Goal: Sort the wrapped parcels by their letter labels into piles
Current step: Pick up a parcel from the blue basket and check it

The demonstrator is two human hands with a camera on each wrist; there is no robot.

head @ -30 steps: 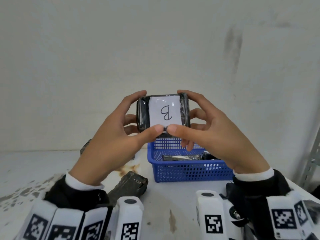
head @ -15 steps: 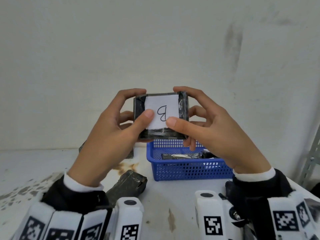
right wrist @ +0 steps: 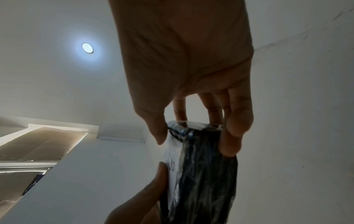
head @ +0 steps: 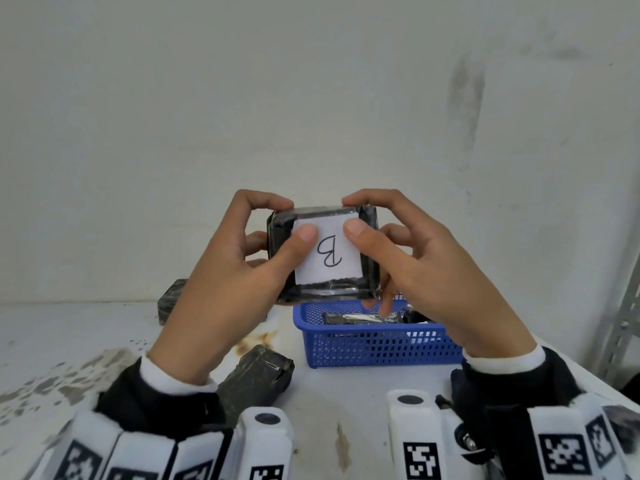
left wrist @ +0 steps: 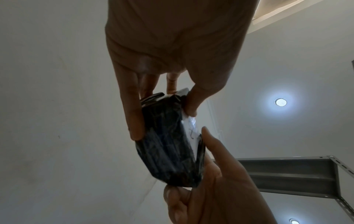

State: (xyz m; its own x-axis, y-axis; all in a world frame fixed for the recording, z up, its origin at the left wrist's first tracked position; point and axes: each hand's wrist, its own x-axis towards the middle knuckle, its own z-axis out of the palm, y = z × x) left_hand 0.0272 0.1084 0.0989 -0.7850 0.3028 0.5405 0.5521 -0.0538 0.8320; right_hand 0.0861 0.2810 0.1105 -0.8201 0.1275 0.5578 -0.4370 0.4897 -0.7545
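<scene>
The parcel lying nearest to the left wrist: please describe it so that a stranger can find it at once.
Start from the blue basket on the white table. Just left of its front corner lies a dark wrapped parcel, beside the left hand. Unlike the held parcel, it shows no white label.

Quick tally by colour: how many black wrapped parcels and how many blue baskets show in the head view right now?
Black wrapped parcels: 4 (held one labelled B, one by the left wrist, one at the wall, at least one in the basket)
Blue baskets: 1
Total: 5
</scene>
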